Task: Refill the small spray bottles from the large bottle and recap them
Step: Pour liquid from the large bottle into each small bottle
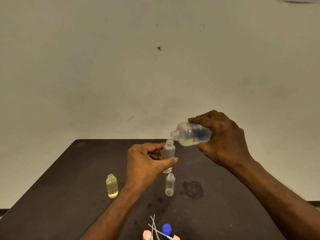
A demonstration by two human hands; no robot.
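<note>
Mid-pour: right hand (223,139) gripped the tipped large bottle (192,134) over the small bottle (168,153) pinched in the left hand (147,161) (mouths nearly touching); next probably needed steady aim.

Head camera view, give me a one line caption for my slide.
Right hand tips the large bottle over a small clear bottle held by the left hand.

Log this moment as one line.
pouring | right hand: tilted large bottle | left hand: small bottle | caps off

Tilted large bottle (192,135) mouth meets the held, uncapped small bottle (168,151).
</note>
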